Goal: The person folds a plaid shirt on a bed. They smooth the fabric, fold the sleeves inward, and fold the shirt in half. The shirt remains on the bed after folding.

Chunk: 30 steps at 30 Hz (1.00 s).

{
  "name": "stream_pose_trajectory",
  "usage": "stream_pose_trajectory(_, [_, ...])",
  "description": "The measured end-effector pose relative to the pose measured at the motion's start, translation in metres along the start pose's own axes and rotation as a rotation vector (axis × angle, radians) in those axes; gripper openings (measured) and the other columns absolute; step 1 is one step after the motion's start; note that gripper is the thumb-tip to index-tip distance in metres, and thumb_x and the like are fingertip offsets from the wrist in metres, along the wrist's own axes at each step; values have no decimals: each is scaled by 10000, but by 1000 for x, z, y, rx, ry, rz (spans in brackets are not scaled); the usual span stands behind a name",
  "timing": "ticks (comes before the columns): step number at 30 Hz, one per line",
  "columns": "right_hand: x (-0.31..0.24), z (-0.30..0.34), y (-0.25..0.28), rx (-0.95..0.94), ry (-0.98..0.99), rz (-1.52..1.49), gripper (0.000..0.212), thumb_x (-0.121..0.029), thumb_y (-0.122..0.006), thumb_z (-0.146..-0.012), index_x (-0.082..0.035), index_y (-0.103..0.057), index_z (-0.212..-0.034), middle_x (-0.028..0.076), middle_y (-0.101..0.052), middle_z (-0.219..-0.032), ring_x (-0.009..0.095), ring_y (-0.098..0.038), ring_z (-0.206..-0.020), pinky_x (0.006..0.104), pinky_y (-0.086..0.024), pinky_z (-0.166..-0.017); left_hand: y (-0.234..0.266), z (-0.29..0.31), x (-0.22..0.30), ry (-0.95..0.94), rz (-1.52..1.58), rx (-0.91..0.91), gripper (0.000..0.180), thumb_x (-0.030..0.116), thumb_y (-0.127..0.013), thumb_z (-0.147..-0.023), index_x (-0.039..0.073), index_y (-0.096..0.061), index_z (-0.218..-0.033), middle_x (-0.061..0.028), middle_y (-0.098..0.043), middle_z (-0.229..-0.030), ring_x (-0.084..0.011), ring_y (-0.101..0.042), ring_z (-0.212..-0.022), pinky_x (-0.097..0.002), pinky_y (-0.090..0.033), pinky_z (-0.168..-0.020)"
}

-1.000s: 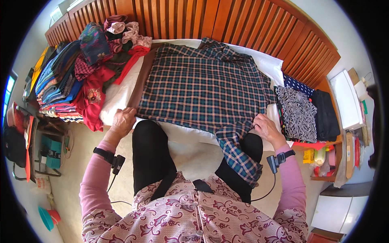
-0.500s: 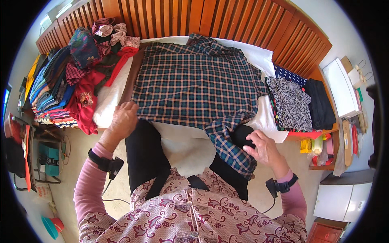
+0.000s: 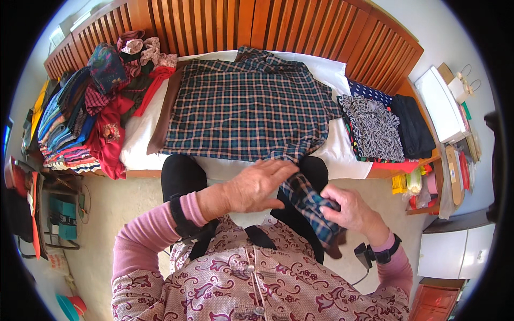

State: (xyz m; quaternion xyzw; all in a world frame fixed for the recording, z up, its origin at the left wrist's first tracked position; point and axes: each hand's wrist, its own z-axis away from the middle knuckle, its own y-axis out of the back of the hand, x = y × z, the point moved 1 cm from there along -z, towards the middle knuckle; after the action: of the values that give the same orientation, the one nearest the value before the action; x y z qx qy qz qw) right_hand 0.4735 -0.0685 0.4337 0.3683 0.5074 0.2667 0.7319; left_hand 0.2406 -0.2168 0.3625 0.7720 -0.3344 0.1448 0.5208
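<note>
A green plaid shirt [image 3: 235,109] with pale lines lies spread flat on the bed, its collar at the far side. One sleeve [image 3: 305,200] hangs over the near edge, across my right thigh. My left hand [image 3: 254,184] rests on the top of that sleeve, fingers stretched out flat and thumb apart. Lower down, my right hand [image 3: 348,208] has its fingers closed on the sleeve's outer edge. Brown cloth [image 3: 167,120] shows under the shirt's left side and at the sleeve's cuff end.
Folded clothes [image 3: 64,128] are stacked at the left, with a heap of red garments [image 3: 111,136] beside them. A folded black-and-white patterned garment [image 3: 372,128] and dark folded trousers [image 3: 412,125] lie at the right. A slatted wooden headboard [image 3: 230,24] runs behind the bed.
My left hand has moved right, from the shirt's near left corner onto the sleeve. My right hand has closed on the sleeve. The view has shifted slightly.
</note>
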Motion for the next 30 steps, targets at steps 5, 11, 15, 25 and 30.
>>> stream_pose_trajectory(5, [-46, -22, 2, 23, 389, -107, 333, -76, -718, -831, -27, -605, -1140, 136, -647, -1094, 308, -675, -930, 396, -559, -769, -1, -14, 30, -96, 141, 29, 576, 152, -832, -772, 48, -578, -1279, -153, -682, -1126, -374, -658, -1084, -464, -480, -1012])
stream_pose_trajectory(11, [-29, -14, -19, -65, 99, -492, 578, -276, -794, -864, -22, -547, -1321, 103, -611, -1165, 201, -629, -963, 301, -573, -788, 3, 21, 11, 58, 221, 211, 263, 17, -739, -824, 28, -653, -1072, -126, -676, -969, -340, -676, -934, -416, -539, -865])
stream_pose_trajectory(15, [-10, -17, -55, -144, 36, -371, 740, -409, -813, -841, -16, -499, -1384, 143, -573, -1253, 268, -622, -1133, 399, -563, -907, 1, 36, 3, 336, 406, 261, 193, -10, -629, -915, 8, -595, -1104, -93, -640, -920, -191, -668, -855, -317, -542, -783])
stream_pose_trajectory(25, [-5, -45, -77, 17, 79, -422, 381, -194, -744, -859, 29, -615, -1139, 154, -675, -957, 257, -666, -863, 372, -528, -809, 9, 28, 6, 396, 397, 310, 135, -3, -558, -941, 1, -560, -1076, -74, -586, -863, -132, -585, -753, -271, -487, -674])
stream_pose_trajectory(30, [-17, -21, -6, 181, 91, -628, 156, -144, -688, -912, -10, -624, -961, -28, -563, -795, 46, -493, -768, 249, -442, -681, 27, 32, -1, 474, 252, -46, 437, 102, -767, -847, -19, -549, -1205, -179, -642, -1100, -317, -673, -1026, -410, -554, -917])
